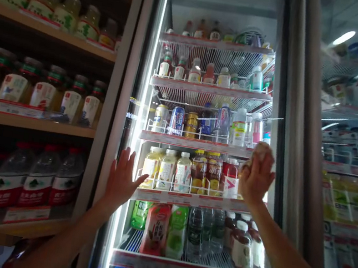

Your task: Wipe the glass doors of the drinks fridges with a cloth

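Observation:
I stand before a lit drinks fridge with a glass door (223, 3). My left hand (121, 181) lies flat on the glass near the door's left edge, fingers spread, holding nothing. My right hand (256, 180) is raised against the glass at the right side, level with the juice bottles (189, 173). Its fingers are closed round a pale crumpled wad (259, 150), cloth or paper, which sticks out above the hand and touches the glass. Behind the glass, wire shelves carry cans (177, 120) and more bottles.
Wooden shelves (28, 122) on the left hold rows of jars, with large water bottles (38, 176) below. A second glass-door fridge (353, 183) stands on the right, separated by a dark door frame (305, 142). A grey frame post (116, 95) borders the door's left side.

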Tool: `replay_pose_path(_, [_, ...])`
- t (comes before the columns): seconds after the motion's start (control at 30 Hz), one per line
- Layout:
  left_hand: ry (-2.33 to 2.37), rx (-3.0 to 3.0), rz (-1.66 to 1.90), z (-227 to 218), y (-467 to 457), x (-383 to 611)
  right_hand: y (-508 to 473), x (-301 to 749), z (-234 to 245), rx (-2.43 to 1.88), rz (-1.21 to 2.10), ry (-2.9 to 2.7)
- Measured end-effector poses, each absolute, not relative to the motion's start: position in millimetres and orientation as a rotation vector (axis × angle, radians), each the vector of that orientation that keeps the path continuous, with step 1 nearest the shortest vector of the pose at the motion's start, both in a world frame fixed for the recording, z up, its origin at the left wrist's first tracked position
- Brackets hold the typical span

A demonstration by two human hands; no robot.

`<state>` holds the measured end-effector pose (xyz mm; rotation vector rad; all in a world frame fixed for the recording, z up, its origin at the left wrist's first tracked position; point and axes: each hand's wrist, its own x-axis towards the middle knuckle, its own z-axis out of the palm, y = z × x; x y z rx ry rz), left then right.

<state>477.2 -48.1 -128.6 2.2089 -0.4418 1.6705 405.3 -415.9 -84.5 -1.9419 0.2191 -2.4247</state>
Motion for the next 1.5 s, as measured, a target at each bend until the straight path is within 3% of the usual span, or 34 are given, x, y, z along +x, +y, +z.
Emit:
replay_pose_path(0.07, [-0.490, 2.197, 1.721, -112, -59, 476, -407, 409, -66, -1.882, -2.406, 0.264])
replay_pose_path(0.3, [-0.495, 2.319, 1.779, -84, -88, 471, -335, 420, -69, -2.576, -2.371, -0.581])
replay_pose_path(0.47, [-0.461, 2.367, 1.769, -76, -69, 469, -411, 402, -22, -1.990, -2.421, 0.207])
replay_pose_path(0.53, [-0.360, 2.357, 1.755, -65, -63, 469, -410, 406, -2, -1.888, -2.423, 0.278])
replay_pose_path(0.77, [-0.312, 2.441, 1.705, -34, -54, 468, -313, 439, -24, -2.536, -2.388, -0.664])
replay_pose_path(0.87, [-0.331, 2.458, 1.697, -34, -47, 468, -348, 429, -15, -2.344, -2.441, -0.415])
replay_pose_path(0.97, [-0.375, 2.452, 1.701, -36, -44, 469, -387, 420, 21, -1.895, -2.468, 0.078])
replay_pose_path(1.03, [-0.388, 2.422, 1.706, -37, -45, 470, -381, 425, 39, -1.818, -2.461, 0.136])
replay_pose_path(1.17, [-0.410, 2.407, 1.699, -42, -46, 471, -300, 450, 20, -2.202, -2.419, -0.316])
replay_pose_path(1.33, [-0.440, 2.486, 1.641, -61, -16, 470, -241, 441, 0, -2.690, -2.058, -1.124])
replay_pose_path(1.43, [-0.364, 2.466, 1.569, -71, 19, 475, -241, 441, 31, -2.430, -2.148, -0.661])
replay_pose_path(1.5, [-0.354, 2.431, 1.562, -77, 40, 477, -230, 452, 33, -2.418, -2.108, -0.684])
